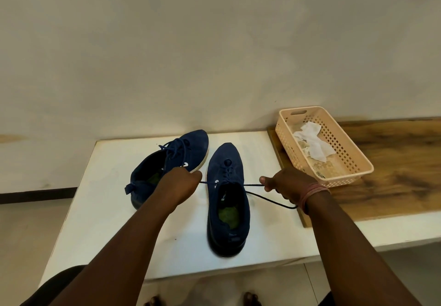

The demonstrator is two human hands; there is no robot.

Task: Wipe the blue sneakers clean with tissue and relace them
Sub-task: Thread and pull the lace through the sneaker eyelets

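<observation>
Two dark blue sneakers stand on a white table [107, 210]. The right sneaker [226, 200] points away from me at the table's middle; the left sneaker [167, 162] lies angled behind my left hand, its laces tied. A dark lace [253, 184] runs through the right sneaker's upper eyelets and is stretched out to both sides. My left hand [180, 186] pinches its left end, and my right hand [284, 185] pinches its right end, with the slack looping down by the wrist. Crumpled white tissue [312, 142] lies in a basket.
A peach plastic basket [358, 160] sits at the right on a wooden board [393, 174] beside the table. A pale wall rises behind. My feet show on the floor below the table's front edge.
</observation>
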